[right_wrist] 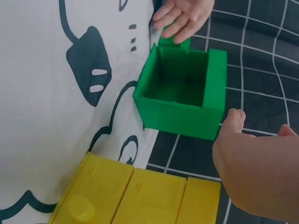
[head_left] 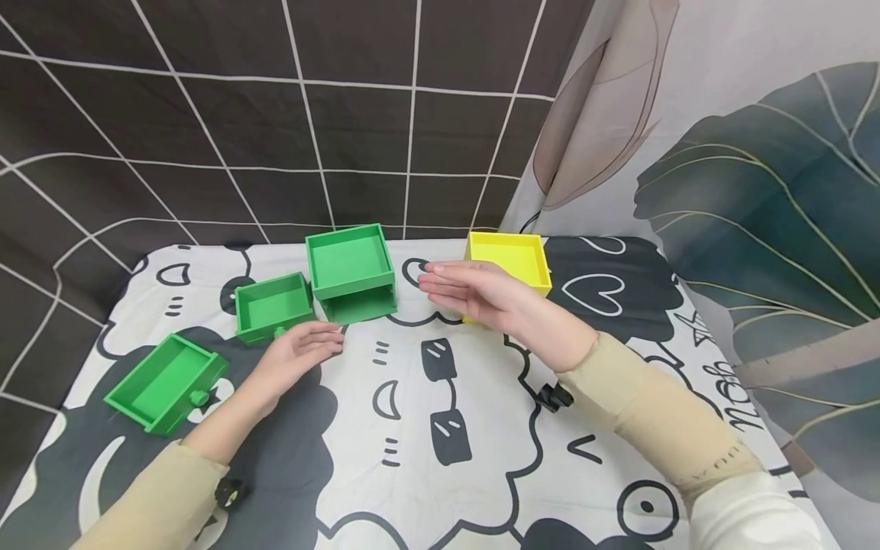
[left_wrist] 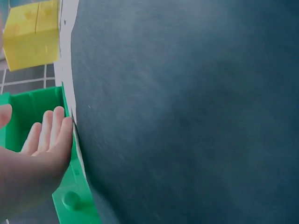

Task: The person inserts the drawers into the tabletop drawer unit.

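Note:
My left hand (head_left: 299,355), its fingers extended, hovers in front of the green cabinet (head_left: 351,263) and beside a green drawer (head_left: 273,305), gripping nothing. The cabinet has a shallow tray top and a hollow front; the right wrist view shows the inside of that green cabinet (right_wrist: 180,74). Farther left lies a second green drawer (head_left: 165,382) with a round knob. My right hand (head_left: 481,294) is held out with straight fingers, palm toward the green cabinet, and holds nothing. It partly hides the yellow cabinet (head_left: 512,256), whose drawers look closed in the right wrist view.
A black-and-white patterned cloth (head_left: 412,489) covers the table. Behind it hangs a dark curtain (head_left: 357,130) with white grid lines; a leaf-print curtain (head_left: 777,206) hangs at the right. A thin black cable (head_left: 529,222) shows behind the yellow cabinet.

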`<state>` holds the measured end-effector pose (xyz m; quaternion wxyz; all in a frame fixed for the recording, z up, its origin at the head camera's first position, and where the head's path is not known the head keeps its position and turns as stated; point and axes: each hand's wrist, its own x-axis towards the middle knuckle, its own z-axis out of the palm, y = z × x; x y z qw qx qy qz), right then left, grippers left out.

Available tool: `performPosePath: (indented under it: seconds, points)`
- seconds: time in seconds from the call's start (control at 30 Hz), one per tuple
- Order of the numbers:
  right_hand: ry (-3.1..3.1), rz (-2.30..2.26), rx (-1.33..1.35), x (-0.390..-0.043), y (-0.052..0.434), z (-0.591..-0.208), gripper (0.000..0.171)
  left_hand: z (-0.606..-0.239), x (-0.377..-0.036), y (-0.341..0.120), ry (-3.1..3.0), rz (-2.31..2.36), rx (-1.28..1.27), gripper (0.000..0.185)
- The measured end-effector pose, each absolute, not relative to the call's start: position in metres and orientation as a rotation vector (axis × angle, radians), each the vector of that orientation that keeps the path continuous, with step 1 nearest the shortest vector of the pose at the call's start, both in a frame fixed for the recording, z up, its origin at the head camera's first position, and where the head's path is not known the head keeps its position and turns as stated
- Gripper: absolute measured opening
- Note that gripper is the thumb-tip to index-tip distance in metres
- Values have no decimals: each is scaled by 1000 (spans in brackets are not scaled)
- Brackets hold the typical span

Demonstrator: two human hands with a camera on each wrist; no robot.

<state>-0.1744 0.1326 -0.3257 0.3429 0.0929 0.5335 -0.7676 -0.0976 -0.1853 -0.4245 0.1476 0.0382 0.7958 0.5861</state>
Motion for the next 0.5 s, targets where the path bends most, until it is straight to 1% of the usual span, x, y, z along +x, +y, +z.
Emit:
performPosePath:
  seconds: [0.2,0.3,0.33,0.47,0.5]
  points:
    - [1451,-2001,266,-183,117,-332,49,-427,-92,-199,2102,1861,5,52]
    - [1476,-2022,268,-185,109,-334,49,-429,-89,-207,2001,1931,-34,50]
    - [1482,-2030,269,-187,107,-335,49,-430,-88,-210,1962,1959,-50,47]
    - [1505,-2063,287,-191,97,-340,47,-434,-86,-224,1765,2091,-99,24]
    - [1509,-2068,293,-192,94,-341,46,-435,-85,-228,1717,2118,-106,22]
